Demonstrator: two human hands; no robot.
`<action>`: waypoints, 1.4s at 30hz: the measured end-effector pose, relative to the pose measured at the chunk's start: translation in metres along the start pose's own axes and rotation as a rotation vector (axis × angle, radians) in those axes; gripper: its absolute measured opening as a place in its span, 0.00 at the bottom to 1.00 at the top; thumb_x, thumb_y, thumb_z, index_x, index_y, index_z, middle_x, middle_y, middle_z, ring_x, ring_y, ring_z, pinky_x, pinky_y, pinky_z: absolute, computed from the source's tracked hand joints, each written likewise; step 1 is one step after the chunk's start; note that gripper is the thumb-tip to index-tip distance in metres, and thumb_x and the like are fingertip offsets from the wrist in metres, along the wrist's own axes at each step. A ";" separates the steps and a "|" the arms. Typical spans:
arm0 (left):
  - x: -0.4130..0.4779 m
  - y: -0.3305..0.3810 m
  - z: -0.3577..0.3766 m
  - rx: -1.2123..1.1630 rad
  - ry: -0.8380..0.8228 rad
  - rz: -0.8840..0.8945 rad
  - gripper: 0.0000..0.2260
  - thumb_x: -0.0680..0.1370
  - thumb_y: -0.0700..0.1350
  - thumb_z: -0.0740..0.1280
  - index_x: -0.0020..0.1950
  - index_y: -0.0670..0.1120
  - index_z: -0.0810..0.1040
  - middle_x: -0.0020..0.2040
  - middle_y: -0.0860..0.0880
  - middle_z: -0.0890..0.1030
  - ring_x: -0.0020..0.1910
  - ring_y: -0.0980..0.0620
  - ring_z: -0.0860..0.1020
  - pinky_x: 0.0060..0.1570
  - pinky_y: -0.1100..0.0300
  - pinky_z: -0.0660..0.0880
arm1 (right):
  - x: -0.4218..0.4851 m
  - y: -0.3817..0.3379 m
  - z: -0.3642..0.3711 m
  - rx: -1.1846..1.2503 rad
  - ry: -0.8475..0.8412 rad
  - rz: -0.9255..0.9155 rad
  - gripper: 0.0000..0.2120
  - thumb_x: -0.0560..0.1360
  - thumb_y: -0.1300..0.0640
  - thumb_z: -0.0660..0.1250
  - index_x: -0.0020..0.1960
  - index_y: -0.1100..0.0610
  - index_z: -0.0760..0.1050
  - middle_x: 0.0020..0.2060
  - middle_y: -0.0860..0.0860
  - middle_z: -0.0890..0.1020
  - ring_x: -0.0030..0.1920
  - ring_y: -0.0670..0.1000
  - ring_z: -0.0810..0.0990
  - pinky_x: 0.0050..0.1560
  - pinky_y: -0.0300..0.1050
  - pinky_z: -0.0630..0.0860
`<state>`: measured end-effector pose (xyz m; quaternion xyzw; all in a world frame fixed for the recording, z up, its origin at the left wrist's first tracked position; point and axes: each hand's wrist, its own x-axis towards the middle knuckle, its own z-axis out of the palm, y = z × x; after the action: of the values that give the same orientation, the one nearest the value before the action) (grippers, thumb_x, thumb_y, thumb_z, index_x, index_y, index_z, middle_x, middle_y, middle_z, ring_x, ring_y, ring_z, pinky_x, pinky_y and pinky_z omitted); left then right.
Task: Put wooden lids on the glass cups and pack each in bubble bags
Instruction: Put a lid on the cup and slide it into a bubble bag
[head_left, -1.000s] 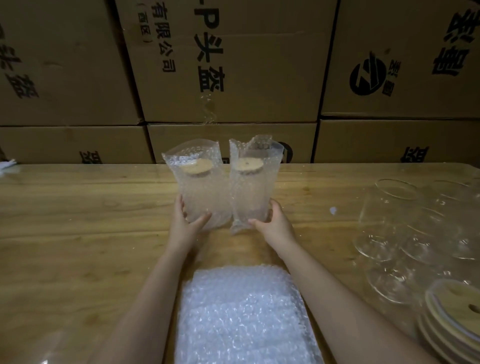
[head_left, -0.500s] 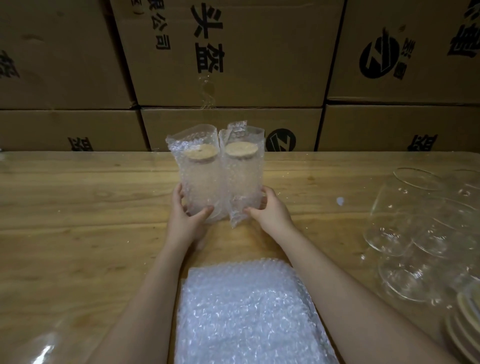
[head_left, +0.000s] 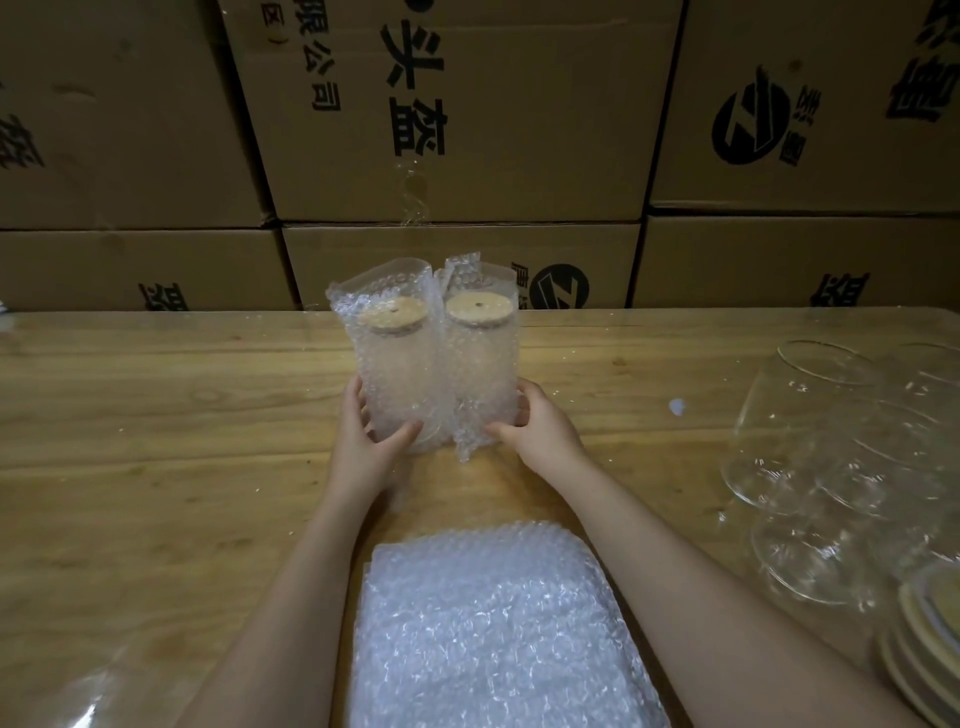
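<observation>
Two clear glass cups, each wrapped in its own transparent bubble bag, stand upright side by side and touch each other above the middle of the light brown wooden table (head_left: 156, 415); I cannot tell if their bottoms rest on it. The left hand (head_left: 363, 441) holds the left bagged cup (head_left: 397, 384) low on its outer side, with the fingers curled around the far face and the thumb pressed on the near face. The right hand (head_left: 540, 431) holds the right bagged cup (head_left: 483, 374) in the same way, low on its outer side. A round pale wooden lid (head_left: 393, 315) closes the left cup, and a second wooden lid (head_left: 480, 310) closes the right one. Both bags are open at the top and rise above the lids. Nearer to the person, between the forearms, lies a flat stack of white bubble bags (head_left: 493, 623). On the right part of the table a group of bare clear glass cups (head_left: 810, 441) lies tilted together. Just in front of them, at the frame edge, is a pile of round wooden lids (head_left: 930, 639). Behind the table stand brown cardboard boxes (head_left: 519, 130) with black print.
</observation>
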<state>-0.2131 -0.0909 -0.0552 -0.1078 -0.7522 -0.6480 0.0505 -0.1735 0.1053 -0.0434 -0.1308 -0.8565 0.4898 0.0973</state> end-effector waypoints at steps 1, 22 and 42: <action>-0.001 0.002 -0.001 -0.005 -0.009 -0.012 0.38 0.74 0.41 0.73 0.77 0.54 0.56 0.73 0.49 0.68 0.68 0.50 0.71 0.66 0.48 0.71 | -0.003 -0.001 -0.003 0.012 -0.018 -0.006 0.36 0.73 0.52 0.72 0.76 0.52 0.58 0.69 0.51 0.72 0.66 0.52 0.73 0.58 0.43 0.70; -0.171 0.098 0.009 1.251 -0.439 -0.185 0.41 0.73 0.73 0.51 0.79 0.51 0.49 0.79 0.45 0.52 0.73 0.44 0.65 0.64 0.52 0.67 | -0.218 -0.001 -0.058 0.213 -0.211 0.334 0.33 0.74 0.39 0.66 0.73 0.52 0.61 0.65 0.49 0.72 0.60 0.49 0.75 0.56 0.43 0.74; -0.154 0.093 -0.050 -0.615 -0.453 -0.769 0.25 0.73 0.56 0.68 0.61 0.39 0.80 0.60 0.36 0.80 0.55 0.37 0.81 0.48 0.45 0.80 | -0.181 -0.040 -0.051 0.924 -0.201 0.100 0.32 0.64 0.52 0.78 0.65 0.47 0.71 0.56 0.52 0.82 0.54 0.56 0.83 0.53 0.59 0.79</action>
<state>-0.0453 -0.1420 0.0086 0.0282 -0.5053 -0.7705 -0.3875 0.0084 0.0697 0.0101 -0.0671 -0.5469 0.8336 0.0382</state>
